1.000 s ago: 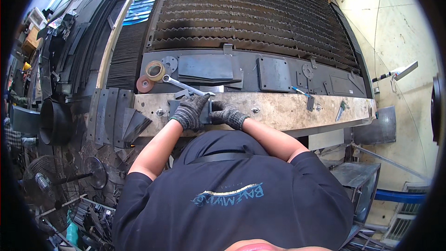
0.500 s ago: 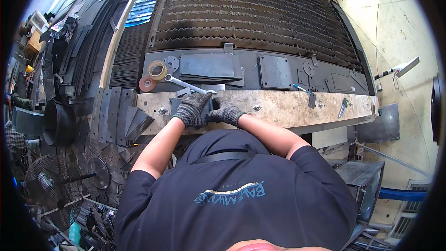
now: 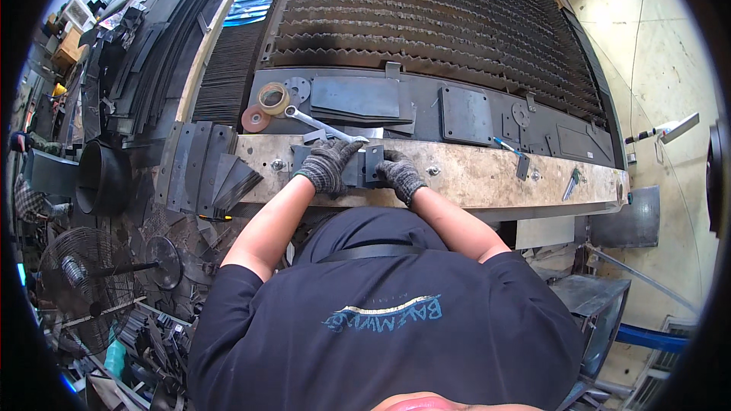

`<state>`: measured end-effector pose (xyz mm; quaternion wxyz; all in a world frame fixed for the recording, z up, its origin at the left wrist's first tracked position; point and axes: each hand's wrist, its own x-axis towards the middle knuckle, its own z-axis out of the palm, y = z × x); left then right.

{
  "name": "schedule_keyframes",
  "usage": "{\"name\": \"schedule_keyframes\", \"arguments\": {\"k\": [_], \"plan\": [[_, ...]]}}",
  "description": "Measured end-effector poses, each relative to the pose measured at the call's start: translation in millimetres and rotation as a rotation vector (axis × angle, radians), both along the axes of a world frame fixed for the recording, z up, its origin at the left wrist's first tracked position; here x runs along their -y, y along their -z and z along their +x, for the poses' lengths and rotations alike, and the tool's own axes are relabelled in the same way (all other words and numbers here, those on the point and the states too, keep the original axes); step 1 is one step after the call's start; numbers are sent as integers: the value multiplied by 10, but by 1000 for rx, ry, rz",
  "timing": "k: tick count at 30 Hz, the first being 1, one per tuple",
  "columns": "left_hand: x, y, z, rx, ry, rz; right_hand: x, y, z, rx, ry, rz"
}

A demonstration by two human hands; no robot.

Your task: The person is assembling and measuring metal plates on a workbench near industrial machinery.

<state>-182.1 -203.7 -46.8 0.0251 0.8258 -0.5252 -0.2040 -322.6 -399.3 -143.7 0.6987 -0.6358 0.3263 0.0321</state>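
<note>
My gloved right hand point(image 3: 400, 174) grips a small dark metal plate with holes point(image 3: 374, 161), tilted up above the wooden-topped bench edge point(image 3: 480, 171). Beside it, my gloved left hand point(image 3: 327, 166) is closed over a blue-grey metal piece point(image 3: 350, 175) that lies on the bench, mostly covered by the glove. A combination wrench point(image 3: 324, 126) lies just beyond the left hand, one end close to its fingertips. Another bit of flat metal point(image 3: 301, 157) shows on the left hand's outer side.
Beyond the wrench are a tape roll point(image 3: 272, 98), a reddish disc point(image 3: 255, 118) and stacked plates point(image 3: 354, 97). Dark strips point(image 3: 190, 164) lie at left. A marker point(image 3: 502, 144) and a small tool point(image 3: 570, 184) are to the right. A slatted metal bed point(image 3: 426, 23) fills the back.
The small plate with holes has come into sight in my right hand, raised beside the left. The whole view has shifted slightly. My left hand keeps its place by the wrench.
</note>
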Motion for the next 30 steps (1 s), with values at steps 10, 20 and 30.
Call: {"name": "schedule_keyframes", "arguments": {"k": [10,20,30], "plan": [[101,-26,-22,-7,28,79,-87,-307,-185,-2,-225,-156],[442,82,-508,194,-85,4,195,-329,-284,-5,-415,72],[577,30,-558,168,-160,210,1717,688,363,-118,-67,-41]]}}
